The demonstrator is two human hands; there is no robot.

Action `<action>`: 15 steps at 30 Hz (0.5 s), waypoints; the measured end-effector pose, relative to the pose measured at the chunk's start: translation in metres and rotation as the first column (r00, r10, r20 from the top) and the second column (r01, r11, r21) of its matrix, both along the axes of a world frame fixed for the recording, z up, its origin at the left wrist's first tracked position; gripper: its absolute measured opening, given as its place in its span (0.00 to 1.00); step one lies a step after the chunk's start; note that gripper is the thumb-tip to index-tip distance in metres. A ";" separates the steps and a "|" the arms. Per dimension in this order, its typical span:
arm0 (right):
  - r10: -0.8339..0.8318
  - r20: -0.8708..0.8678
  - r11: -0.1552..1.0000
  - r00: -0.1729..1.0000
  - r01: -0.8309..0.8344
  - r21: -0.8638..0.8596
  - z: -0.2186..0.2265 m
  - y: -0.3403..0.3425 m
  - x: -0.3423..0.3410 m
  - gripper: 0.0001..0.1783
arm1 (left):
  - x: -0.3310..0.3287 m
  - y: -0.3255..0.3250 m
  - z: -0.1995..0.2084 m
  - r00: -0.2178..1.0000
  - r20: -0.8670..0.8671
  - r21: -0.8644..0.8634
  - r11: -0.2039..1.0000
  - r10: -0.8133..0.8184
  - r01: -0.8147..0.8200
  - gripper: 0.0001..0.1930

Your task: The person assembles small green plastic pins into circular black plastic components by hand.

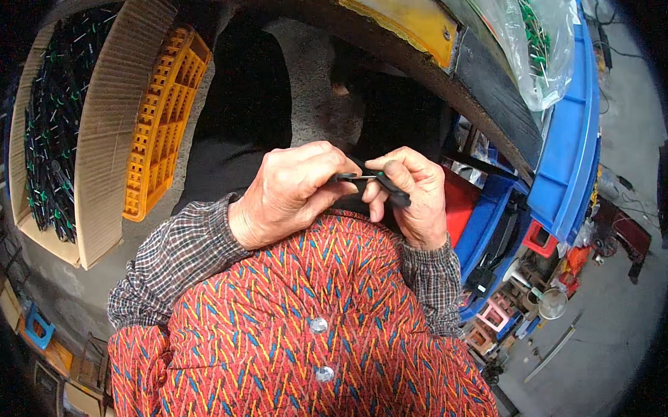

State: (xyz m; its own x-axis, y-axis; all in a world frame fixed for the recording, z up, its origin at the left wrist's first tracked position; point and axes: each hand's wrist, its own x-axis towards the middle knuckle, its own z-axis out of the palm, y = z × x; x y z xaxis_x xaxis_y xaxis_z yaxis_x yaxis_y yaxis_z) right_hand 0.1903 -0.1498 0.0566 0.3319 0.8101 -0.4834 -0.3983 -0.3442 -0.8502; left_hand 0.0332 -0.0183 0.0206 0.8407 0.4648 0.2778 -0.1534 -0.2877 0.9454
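Note:
In front of my lap I hold a small black part with a thin metal rod and a bit of green. My left hand pinches its left side between thumb and fingers. On the other side, the fingers of my right hand are closed around the black end beside the green bit. My fingers cover much of the part, so its exact kind cannot be made out. Similar black pieces with green bits and metal rods fill a box at the far left.
That cardboard box stands beside an orange plastic crate. A worktable edge crosses above my knees. At right are a clear bag of green parts, a blue tray and a blue bin with black items.

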 end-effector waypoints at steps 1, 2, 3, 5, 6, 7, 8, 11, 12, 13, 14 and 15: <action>-0.002 -0.002 1.000 1.000 0.002 0.001 0.000 0.000 0.000 0.13 | 0.000 0.001 0.001 1.000 -0.006 -0.008 1.000 0.009 -0.009 0.11; 0.004 0.025 1.000 1.000 -0.004 -0.008 0.000 -0.001 0.000 0.14 | 0.001 0.001 0.001 1.000 -0.013 -0.016 1.000 0.018 -0.018 0.11; 0.011 0.052 1.000 0.999 -0.010 -0.016 0.000 -0.001 0.001 0.15 | 0.001 0.001 0.001 1.000 -0.014 -0.014 1.000 0.017 -0.017 0.11; 0.054 0.013 0.999 0.998 -0.054 -0.004 0.000 -0.004 0.006 0.16 | 0.001 0.002 0.002 0.999 -0.016 -0.040 0.998 0.048 -0.049 0.09; 0.078 0.007 0.997 0.997 -0.079 0.019 0.001 -0.005 0.006 0.16 | 0.001 0.002 0.001 0.999 -0.018 -0.037 0.998 0.049 -0.050 0.09; 0.103 0.002 0.994 0.995 -0.103 0.042 0.002 -0.005 0.008 0.16 | 0.001 0.002 0.001 0.998 -0.030 -0.079 0.995 0.054 -0.056 0.08; 0.136 0.002 0.990 0.991 -0.136 0.032 0.002 -0.006 0.010 0.16 | 0.000 0.002 0.001 0.997 -0.042 -0.122 0.991 0.058 -0.062 0.06; 0.114 0.088 0.991 0.989 -0.120 0.057 -0.003 -0.006 0.007 0.14 | 0.000 0.000 -0.001 0.997 -0.049 -0.166 0.984 0.055 -0.062 0.05; 0.113 0.089 0.991 0.990 -0.118 0.058 -0.004 -0.007 0.006 0.14 | 0.001 0.000 -0.001 0.997 -0.048 -0.165 0.984 0.053 -0.061 0.05; 0.095 0.112 0.995 0.989 -0.098 0.025 -0.006 -0.007 0.005 0.13 | 0.001 0.000 -0.001 0.998 -0.042 -0.157 0.986 0.052 -0.058 0.06; 0.078 0.134 0.997 0.988 -0.077 -0.007 -0.006 -0.007 0.005 0.12 | 0.001 0.001 -0.001 0.998 -0.037 -0.148 0.987 0.051 -0.056 0.06; 0.077 0.133 0.997 0.988 -0.077 -0.007 -0.006 -0.006 0.005 0.12 | 0.001 0.001 -0.001 0.998 -0.038 -0.148 0.987 0.050 -0.055 0.06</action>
State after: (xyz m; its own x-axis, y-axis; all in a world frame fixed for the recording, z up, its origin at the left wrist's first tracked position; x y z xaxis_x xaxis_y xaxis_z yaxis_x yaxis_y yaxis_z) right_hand 0.1954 -0.1558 0.0507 0.3304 0.8349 -0.4402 -0.2538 -0.3707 -0.8934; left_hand 0.0345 -0.0178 0.0198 0.8218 0.5426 0.1737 -0.1089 -0.1497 0.9827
